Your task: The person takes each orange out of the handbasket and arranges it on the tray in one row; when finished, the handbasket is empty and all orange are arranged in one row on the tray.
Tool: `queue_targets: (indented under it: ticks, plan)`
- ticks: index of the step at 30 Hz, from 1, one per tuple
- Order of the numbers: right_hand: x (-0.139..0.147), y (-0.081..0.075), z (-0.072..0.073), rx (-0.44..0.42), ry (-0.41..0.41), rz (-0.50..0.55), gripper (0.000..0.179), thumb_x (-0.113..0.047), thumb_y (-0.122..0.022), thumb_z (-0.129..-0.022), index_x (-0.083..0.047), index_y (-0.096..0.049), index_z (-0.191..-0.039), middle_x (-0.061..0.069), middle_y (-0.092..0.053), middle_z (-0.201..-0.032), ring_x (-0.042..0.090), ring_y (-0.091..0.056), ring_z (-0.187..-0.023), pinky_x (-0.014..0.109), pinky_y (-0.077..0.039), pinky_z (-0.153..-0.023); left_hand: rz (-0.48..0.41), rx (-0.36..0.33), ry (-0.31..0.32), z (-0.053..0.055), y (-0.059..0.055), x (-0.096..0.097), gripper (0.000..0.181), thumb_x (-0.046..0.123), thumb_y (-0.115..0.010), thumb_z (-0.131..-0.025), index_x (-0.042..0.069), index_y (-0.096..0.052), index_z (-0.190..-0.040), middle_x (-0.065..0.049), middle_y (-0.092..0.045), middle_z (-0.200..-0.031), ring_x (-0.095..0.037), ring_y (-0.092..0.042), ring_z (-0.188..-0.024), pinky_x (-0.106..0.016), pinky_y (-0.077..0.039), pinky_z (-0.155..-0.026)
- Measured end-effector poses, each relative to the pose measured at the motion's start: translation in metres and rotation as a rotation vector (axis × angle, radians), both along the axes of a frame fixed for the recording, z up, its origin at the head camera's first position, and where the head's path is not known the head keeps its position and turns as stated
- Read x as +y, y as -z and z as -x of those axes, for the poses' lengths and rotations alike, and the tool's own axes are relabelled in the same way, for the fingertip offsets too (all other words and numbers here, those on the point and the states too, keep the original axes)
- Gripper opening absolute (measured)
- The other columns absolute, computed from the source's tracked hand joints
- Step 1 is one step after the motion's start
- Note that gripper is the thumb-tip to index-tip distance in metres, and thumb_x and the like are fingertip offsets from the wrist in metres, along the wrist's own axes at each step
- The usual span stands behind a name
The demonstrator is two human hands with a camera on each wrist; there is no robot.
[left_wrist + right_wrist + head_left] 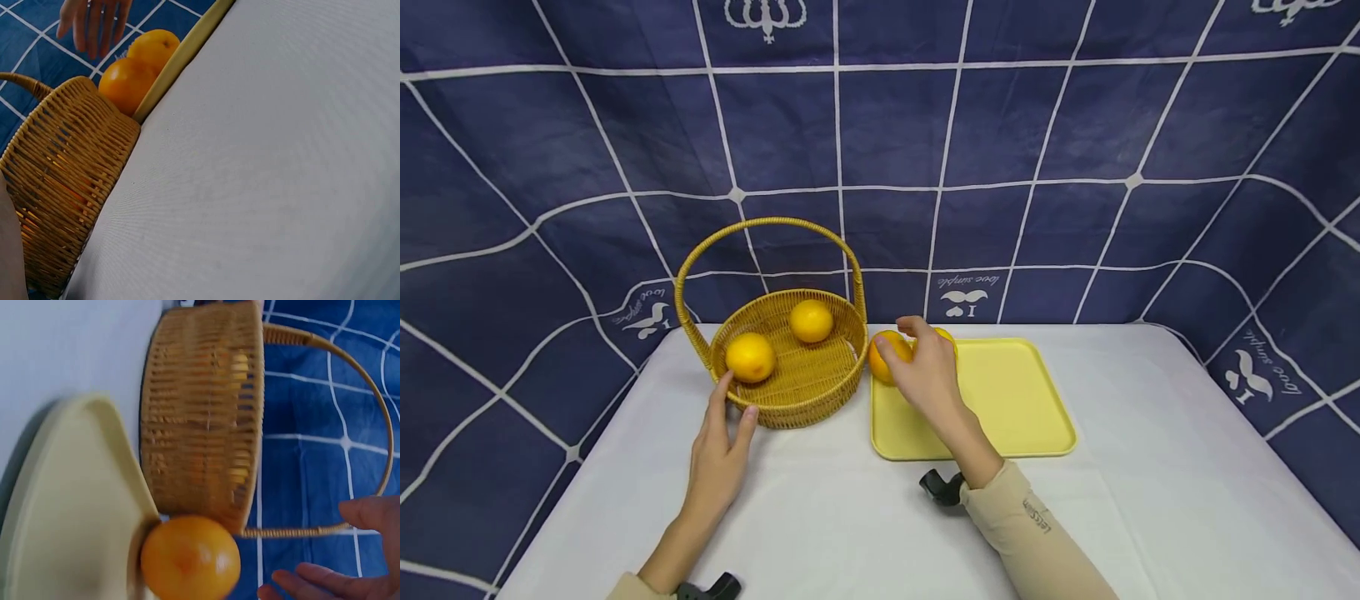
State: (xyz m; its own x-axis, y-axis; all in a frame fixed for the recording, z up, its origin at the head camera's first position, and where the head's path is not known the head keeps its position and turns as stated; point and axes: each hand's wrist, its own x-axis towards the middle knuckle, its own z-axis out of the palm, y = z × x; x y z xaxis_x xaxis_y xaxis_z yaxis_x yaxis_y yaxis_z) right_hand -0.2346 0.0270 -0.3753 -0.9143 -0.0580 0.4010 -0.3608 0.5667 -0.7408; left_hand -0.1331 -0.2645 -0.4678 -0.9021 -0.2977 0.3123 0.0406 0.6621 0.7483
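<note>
At the far left corner of a yellow tray, one orange, just beside the right wall of a woven basket; cannot tell whether touching it. Immediately right of that fruit, a second orange, mostly hidden in the head view behind the right hand. Right fingers released and loosely spread, thumb apart, with a gap to the fruit in the right wrist view.

Left of the tray, the basket, upright, with a tall arched handle. Inside, two more oranges: one by the left wall, another farther back and to the right. At the near left rim, the left hand, fingers relaxed and grasping nothing, thumb at the near rim; cannot tell whether touching the fruit there.

On both arms, beige sleeves; at each wrist, a black device. Underneath, a white tablecloth. Along the far, left and right sides, dark blue cloth with white grid lines.
</note>
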Motion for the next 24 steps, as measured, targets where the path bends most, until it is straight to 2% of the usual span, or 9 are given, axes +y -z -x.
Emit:
queue_targets:
  ticks: [4, 10, 16, 24]
  plan:
    - [-0.016, 0.001, -0.002, -0.017, -0.067, 0.012, 0.045, -0.035, -0.074, -0.096, -0.005, -0.070, -0.129, 0.014, -0.074, -0.127, 0.033, -0.068, -0.121, 0.047, -0.051, -0.109, 0.003, 0.004, 0.004, 0.002, 0.001, 0.000, 0.068, 0.043, -0.054, -0.110, 0.035, -0.022, -0.169, -0.009, -0.028, -0.174, -0.043, -0.032, -0.156, -0.068, -0.030, -0.123]
    - [-0.047, 0.000, -0.001, -0.005, -0.147, -0.005, 0.045, -0.033, -0.075, -0.096, -0.004, -0.070, -0.130, 0.014, -0.075, -0.124, 0.030, -0.070, -0.116, 0.044, -0.056, -0.103, -0.008, 0.028, 0.008, 0.003, 0.002, -0.001, 0.068, 0.040, -0.056, -0.110, 0.033, -0.023, -0.169, -0.009, -0.028, -0.174, -0.042, -0.031, -0.157, -0.066, -0.029, -0.124]
    - [-0.085, -0.002, 0.003, -0.029, -0.226, -0.030, 0.049, -0.033, -0.076, -0.096, -0.003, -0.067, -0.134, 0.013, -0.072, -0.130, 0.030, -0.067, -0.124, 0.042, -0.054, -0.108, -0.004, 0.015, 0.002, 0.000, 0.003, -0.001, 0.067, 0.041, -0.055, -0.110, 0.035, -0.022, -0.169, -0.011, -0.028, -0.174, -0.043, -0.031, -0.157, -0.067, -0.029, -0.124]
    - [-0.126, -0.004, 0.011, -0.052, -0.319, -0.025, 0.053, -0.036, -0.077, -0.096, -0.006, -0.066, -0.138, 0.011, -0.072, -0.134, 0.028, -0.067, -0.126, 0.039, -0.056, -0.106, 0.001, 0.020, -0.004, 0.001, 0.006, -0.002, 0.067, 0.044, -0.054, -0.110, 0.035, -0.023, -0.168, -0.008, -0.029, -0.174, -0.042, -0.034, -0.156, -0.067, -0.030, -0.123]
